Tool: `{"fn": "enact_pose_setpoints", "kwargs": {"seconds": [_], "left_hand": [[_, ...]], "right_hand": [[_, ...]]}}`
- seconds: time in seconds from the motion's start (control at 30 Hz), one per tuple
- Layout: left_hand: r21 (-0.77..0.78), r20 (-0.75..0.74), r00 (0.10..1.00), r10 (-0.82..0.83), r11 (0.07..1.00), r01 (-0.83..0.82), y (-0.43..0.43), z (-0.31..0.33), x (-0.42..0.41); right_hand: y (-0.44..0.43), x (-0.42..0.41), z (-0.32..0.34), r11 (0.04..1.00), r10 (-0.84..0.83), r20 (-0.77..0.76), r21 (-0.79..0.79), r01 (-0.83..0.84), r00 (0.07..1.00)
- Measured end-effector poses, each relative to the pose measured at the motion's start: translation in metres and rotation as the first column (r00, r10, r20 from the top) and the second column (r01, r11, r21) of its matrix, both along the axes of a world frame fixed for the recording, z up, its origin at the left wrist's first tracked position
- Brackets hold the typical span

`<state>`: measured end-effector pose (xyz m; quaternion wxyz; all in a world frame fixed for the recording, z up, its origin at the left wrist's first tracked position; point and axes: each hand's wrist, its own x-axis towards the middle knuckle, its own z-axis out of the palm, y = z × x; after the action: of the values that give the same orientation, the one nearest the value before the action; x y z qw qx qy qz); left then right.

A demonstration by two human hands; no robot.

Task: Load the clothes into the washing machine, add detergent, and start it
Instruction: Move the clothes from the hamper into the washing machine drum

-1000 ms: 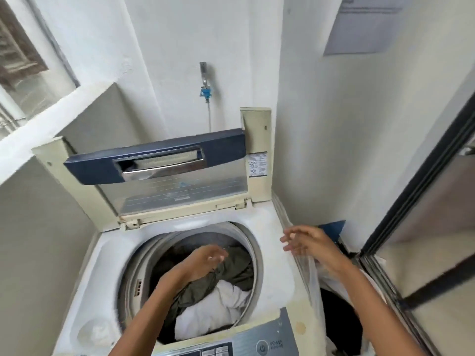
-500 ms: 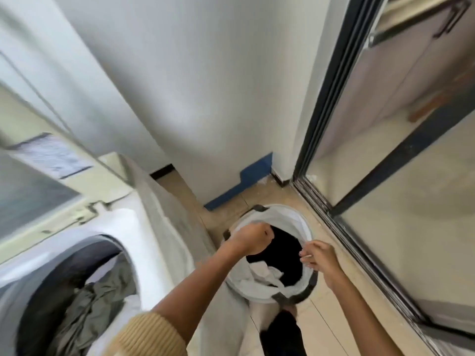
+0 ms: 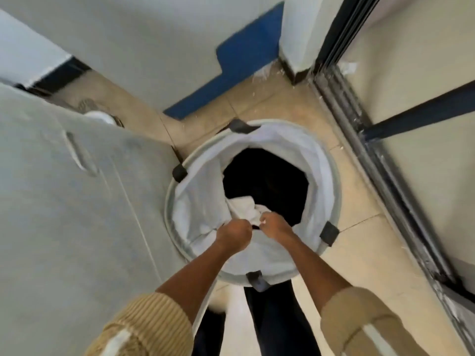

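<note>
A round laundry basket (image 3: 325, 160) with a white liner and dark clips stands on the tiled floor, seen from above. Inside it lies a white garment (image 3: 245, 208) over dark clothes (image 3: 267, 181). My left hand (image 3: 234, 233) and my right hand (image 3: 275, 226) sit side by side at the basket's near rim, both closed on the white cloth. The grey side wall of the washing machine (image 3: 64, 201) fills the left; its tub is out of view.
A sliding door track (image 3: 380, 163) with a dark frame runs along the right. A white wall with a blue painted patch (image 3: 231, 73) stands behind the basket. My dark trouser legs (image 3: 277, 319) are just below the basket. A white object (image 3: 99, 116) sits behind the machine.
My view swung from the open washer tub down to the basket on the floor. My left hand left the tub, and both hands came together and closed on the white cloth.
</note>
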<state>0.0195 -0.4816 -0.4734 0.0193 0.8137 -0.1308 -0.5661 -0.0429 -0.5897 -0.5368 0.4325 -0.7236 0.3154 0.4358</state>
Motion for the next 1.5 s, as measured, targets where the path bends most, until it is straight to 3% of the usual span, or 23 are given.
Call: {"fn": "enact_pose_setpoints", "kwargs": {"seconds": [0.1, 0.3, 0.43, 0.6, 0.77, 0.83, 1.03, 1.17, 1.3, 1.37, 1.43, 1.5], "left_hand": [[-0.011, -0.104, 0.972, 0.213, 0.977, -0.215, 0.001, -0.021, 0.011], [-0.065, 0.09, 0.963, 0.253, 0.967, -0.248, 0.016, -0.074, 0.01], [-0.091, 0.174, 0.914, 0.366, 0.93, -0.355, 0.021, -0.062, 0.024], [-0.004, 0.203, 0.917, 0.344, 0.937, -0.35, 0.03, -0.002, 0.044], [-0.078, 0.024, 0.921, 0.389, 0.919, -0.386, 0.023, 0.102, 0.063], [-0.123, -0.004, 0.951, 0.309, 0.944, -0.308, 0.019, 0.148, 0.072], [-0.172, 0.085, 0.996, -0.04, 0.984, 0.054, 0.014, 0.288, 0.097], [-0.287, 0.198, 0.979, 0.037, 0.958, 0.022, 0.023, 0.382, 0.115], [-0.546, 0.242, 0.949, 0.201, 0.837, -0.038, 0.06, 0.477, 0.131], [-0.663, 0.203, 0.932, 0.301, 0.742, -0.096, 0.094, 0.525, 0.13], [-0.781, 0.026, 0.912, 0.409, 0.578, -0.237, 0.137, 0.561, 0.128], [-0.844, -0.137, 0.853, 0.504, 0.391, -0.367, 0.187, 0.593, 0.121]], "right_hand": [[0.011, 0.012, -0.06, 1.0, -0.019, -0.052, -0.002, 0.019, 0.998], [0.064, 0.032, -0.127, 0.985, -0.126, -0.105, 0.107, 0.137, 0.986], [0.072, 0.023, -0.11, 0.968, -0.193, -0.136, 0.135, 0.211, 0.972], [0.033, 0.034, -0.013, 0.892, -0.43, -0.057, 0.123, 0.434, 0.901], [-0.009, 0.058, 0.127, 0.88, -0.47, 0.177, 0.167, 0.444, 0.865], [-0.014, 0.06, 0.184, 0.862, -0.506, 0.254, 0.187, 0.471, 0.824], [0.012, 0.062, 0.352, 0.818, -0.575, 0.436, 0.313, 0.482, 0.693], [0.034, 0.061, 0.441, 0.744, -0.668, 0.545, 0.461, 0.484, 0.508], [0.049, 0.057, 0.506, 0.568, -0.811, 0.562, 0.687, 0.453, 0.164], [0.055, 0.057, 0.528, 0.545, -0.808, 0.584, 0.689, 0.479, 0.079], [0.062, 0.061, 0.541, 0.615, -0.746, 0.653, 0.603, 0.508, 0.13], [0.08, 0.063, 0.544, 0.737, -0.632, 0.729, 0.46, 0.495, 0.263]]}}
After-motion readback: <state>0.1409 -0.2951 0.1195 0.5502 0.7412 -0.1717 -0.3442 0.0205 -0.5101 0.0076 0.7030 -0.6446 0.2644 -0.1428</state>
